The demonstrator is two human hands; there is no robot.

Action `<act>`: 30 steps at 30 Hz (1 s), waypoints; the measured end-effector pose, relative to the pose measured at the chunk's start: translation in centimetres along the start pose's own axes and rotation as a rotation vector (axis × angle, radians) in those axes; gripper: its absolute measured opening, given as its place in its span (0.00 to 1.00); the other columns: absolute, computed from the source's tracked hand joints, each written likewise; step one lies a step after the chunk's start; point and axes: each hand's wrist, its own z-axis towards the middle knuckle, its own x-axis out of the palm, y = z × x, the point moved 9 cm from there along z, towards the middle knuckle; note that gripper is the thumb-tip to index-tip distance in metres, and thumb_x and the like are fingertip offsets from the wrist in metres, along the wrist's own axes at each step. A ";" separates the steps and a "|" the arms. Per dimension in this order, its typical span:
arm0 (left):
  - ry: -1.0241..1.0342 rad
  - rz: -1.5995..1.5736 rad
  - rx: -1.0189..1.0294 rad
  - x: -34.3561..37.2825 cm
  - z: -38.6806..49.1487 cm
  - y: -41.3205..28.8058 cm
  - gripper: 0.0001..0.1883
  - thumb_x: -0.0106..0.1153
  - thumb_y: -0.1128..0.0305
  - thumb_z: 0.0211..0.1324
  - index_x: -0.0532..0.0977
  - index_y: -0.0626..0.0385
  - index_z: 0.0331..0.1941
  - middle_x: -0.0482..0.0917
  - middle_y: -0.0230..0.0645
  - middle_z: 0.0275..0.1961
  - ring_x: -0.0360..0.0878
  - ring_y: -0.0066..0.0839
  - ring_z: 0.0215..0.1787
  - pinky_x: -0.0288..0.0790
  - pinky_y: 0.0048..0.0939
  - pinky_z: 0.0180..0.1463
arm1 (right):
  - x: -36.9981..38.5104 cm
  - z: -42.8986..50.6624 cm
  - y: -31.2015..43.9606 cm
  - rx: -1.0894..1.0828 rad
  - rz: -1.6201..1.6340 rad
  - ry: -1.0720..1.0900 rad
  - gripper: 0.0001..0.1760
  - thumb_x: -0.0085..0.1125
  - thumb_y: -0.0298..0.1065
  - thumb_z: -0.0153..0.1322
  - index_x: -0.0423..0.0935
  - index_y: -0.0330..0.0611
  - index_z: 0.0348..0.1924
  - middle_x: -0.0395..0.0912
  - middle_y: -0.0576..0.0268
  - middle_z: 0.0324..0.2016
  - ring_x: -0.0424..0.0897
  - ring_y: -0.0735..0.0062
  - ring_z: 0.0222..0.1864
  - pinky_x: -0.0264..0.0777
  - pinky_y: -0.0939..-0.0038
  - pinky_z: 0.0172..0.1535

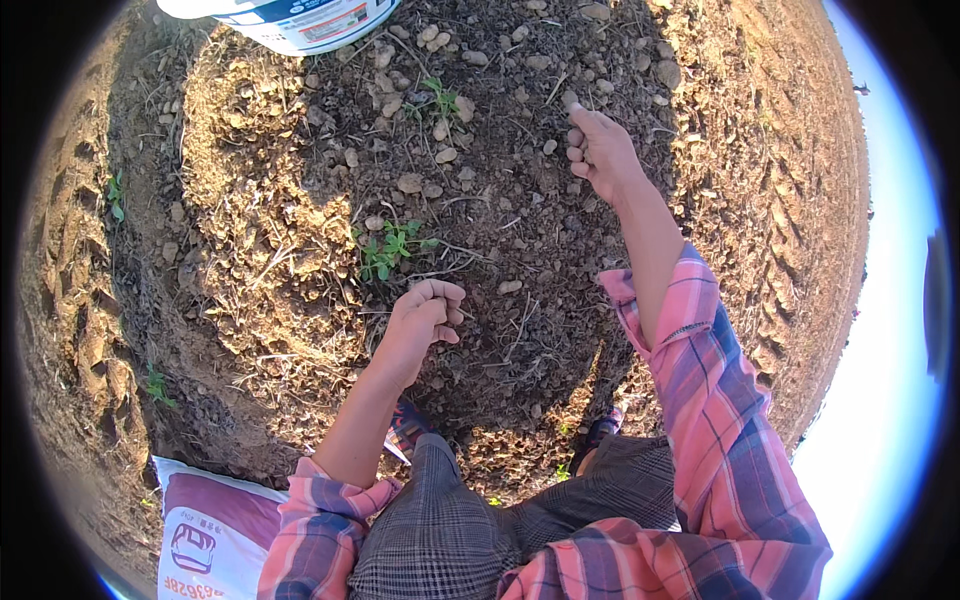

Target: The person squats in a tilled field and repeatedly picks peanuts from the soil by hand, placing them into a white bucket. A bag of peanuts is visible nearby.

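Peanuts in their shells lie scattered over the dry soil, among them one peanut pod (510,286) between my hands and a pair of pods (433,37) near the bucket. My left hand (433,311) hovers low over the ground beside a small green plant (390,249), its fingers curled; whether something is inside them I cannot tell. Farther out and to the right, my right hand (596,146) is at the soil with its fingers curled and the thumb and forefinger at a pod or clod. Its palm is hidden, so its hold is unclear.
A white plastic bucket (300,37) with a printed label stands at the top left. A white and purple woven sack (217,525) lies at the lower left. My shoes (409,427) are below my hands. Another green plant (439,101) grows among the pods, with tyre-like ridges at right.
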 end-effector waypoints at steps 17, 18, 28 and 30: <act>-0.603 1.384 0.531 -6.7 2.9 -11.6 0.10 0.64 0.61 0.57 0.79 0.52 0.39 0.79 0.33 0.35 0.78 0.34 0.38 0.72 0.37 0.40 | -1.4 -5.1 -2.8 0.055 0.173 0.111 0.11 0.57 0.39 0.76 0.70 0.44 0.45 0.62 0.74 0.21 0.62 0.89 0.19 0.49 0.85 0.16; -0.598 1.392 0.560 -6.3 2.8 -11.7 0.11 0.63 0.61 0.57 0.78 0.54 0.37 0.79 0.35 0.34 0.79 0.34 0.38 0.73 0.36 0.41 | -1.6 -6.3 -3.3 0.076 0.212 0.116 0.12 0.54 0.38 0.77 0.69 0.44 0.49 0.62 0.73 0.21 0.63 0.87 0.19 0.51 0.85 0.16; -0.442 0.162 0.216 -11.7 -1.1 -7.7 0.10 0.51 0.64 0.59 0.73 0.50 0.44 0.77 0.21 0.33 0.65 0.11 0.29 0.59 0.18 0.32 | 3.5 -13.8 -12.2 0.308 -0.146 0.370 0.11 0.54 0.38 0.75 0.77 0.41 0.45 0.77 0.64 0.28 0.75 0.77 0.24 0.67 0.78 0.20; -0.465 0.076 0.192 -13.0 -2.3 -6.6 0.10 0.50 0.64 0.59 0.73 0.48 0.44 0.74 0.20 0.30 0.65 0.11 0.28 0.59 0.18 0.33 | 4.9 -13.8 -10.0 -0.187 -0.778 0.304 0.11 0.56 0.38 0.73 0.77 0.45 0.46 0.80 0.60 0.28 0.79 0.68 0.28 0.72 0.69 0.27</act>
